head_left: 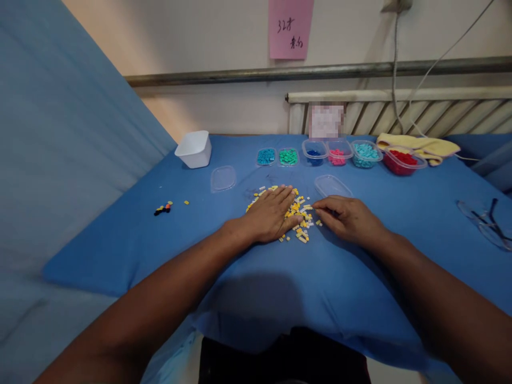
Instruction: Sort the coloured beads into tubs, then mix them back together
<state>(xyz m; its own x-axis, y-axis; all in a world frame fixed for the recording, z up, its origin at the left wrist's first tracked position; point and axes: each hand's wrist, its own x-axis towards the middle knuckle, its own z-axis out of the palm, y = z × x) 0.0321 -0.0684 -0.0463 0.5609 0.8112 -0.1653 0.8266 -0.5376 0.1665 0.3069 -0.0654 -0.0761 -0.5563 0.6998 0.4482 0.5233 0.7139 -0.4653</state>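
Observation:
A pile of small yellow and white bricks [301, 209] lies on the blue cloth [280, 277] in the middle. My left hand [270, 214] rests flat on the pile's left part, fingers stretched out and together. My right hand [347, 217] lies palm down just right of the pile, fingers extended, their tips touching the edge of the bricks. Neither hand grips anything that I can see.
Along the back stand several small clear tubs of coloured bricks: blue [266, 156], green [288, 156], dark blue [314, 152], pink [338, 155], turquoise [366, 153], red [402, 161]. A white tub [194, 149], two clear lids [223, 178], a few stray bricks [162, 208], glasses [490, 223] and a yellow cloth [420, 145] lie around.

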